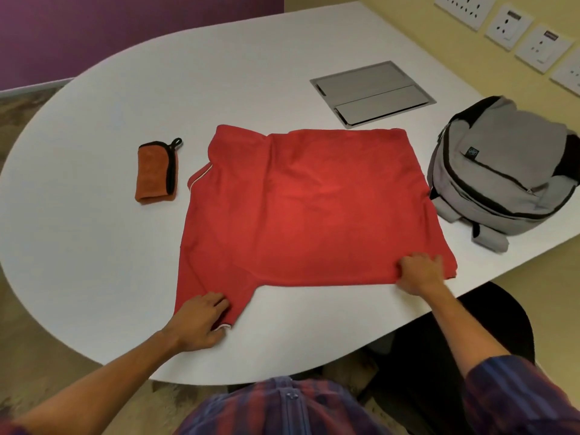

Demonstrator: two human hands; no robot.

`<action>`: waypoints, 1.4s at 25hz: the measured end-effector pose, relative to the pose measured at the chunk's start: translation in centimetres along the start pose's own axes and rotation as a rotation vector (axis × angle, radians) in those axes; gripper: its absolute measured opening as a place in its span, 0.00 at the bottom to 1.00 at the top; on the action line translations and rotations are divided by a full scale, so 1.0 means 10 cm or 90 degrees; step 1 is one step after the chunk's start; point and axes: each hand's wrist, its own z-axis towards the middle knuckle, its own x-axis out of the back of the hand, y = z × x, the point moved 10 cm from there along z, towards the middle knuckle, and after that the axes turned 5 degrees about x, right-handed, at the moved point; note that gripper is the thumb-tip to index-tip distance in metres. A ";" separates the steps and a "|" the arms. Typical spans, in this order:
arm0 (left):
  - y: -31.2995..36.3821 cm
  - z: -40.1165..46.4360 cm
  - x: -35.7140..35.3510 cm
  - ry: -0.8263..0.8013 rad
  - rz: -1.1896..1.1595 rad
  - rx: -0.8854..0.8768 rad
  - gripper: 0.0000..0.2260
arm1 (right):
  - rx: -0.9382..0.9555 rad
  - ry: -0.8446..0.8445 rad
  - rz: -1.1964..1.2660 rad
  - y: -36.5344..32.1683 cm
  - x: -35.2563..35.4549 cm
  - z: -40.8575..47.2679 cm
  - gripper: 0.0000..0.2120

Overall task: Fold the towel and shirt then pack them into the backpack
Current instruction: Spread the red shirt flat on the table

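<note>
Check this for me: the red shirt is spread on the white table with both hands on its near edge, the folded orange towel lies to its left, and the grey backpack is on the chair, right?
Not quite. In the head view the backpack sits on the table, right of the shirt, not on the chair. The rest holds: left hand and right hand are on the shirt's near edge, and the towel lies to its left.
</note>
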 end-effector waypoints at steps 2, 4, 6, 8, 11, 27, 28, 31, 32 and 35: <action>0.00 -0.08 0.00 0.042 0.013 0.017 0.19 | 0.171 0.042 0.076 -0.87 0.05 -0.15 0.20; -0.05 -0.11 0.00 0.053 -0.020 0.047 0.18 | 0.339 0.050 0.173 -1.82 0.09 -0.46 0.25; -0.07 -0.13 0.03 0.059 -0.048 0.060 0.14 | 0.471 0.055 0.229 -2.59 0.12 -0.76 0.30; -0.04 -0.13 0.12 0.071 -0.066 0.057 0.12 | 0.543 0.086 0.220 -3.10 0.14 -0.92 0.35; 0.02 -0.11 0.22 0.092 -0.111 0.048 0.13 | 0.559 0.177 0.169 -3.50 0.26 -0.98 0.28; -1.23 -0.45 0.24 0.054 -0.646 0.327 0.07 | 0.462 0.006 0.557 -3.25 0.45 -0.77 0.10; -1.32 -0.40 0.33 0.091 -0.719 0.357 0.06 | 0.411 0.027 0.622 -3.15 0.50 -0.64 0.07; -1.46 -0.13 0.42 0.127 -0.863 0.404 0.02 | 0.307 0.036 0.728 -3.01 0.57 -0.24 0.10; -1.47 -0.03 0.40 0.129 -0.888 0.415 0.03 | 0.274 0.029 0.750 -3.00 0.55 -0.12 0.09; -1.52 0.14 0.18 0.138 -0.930 0.506 0.02 | 0.195 -0.004 0.810 -3.01 0.42 0.15 0.10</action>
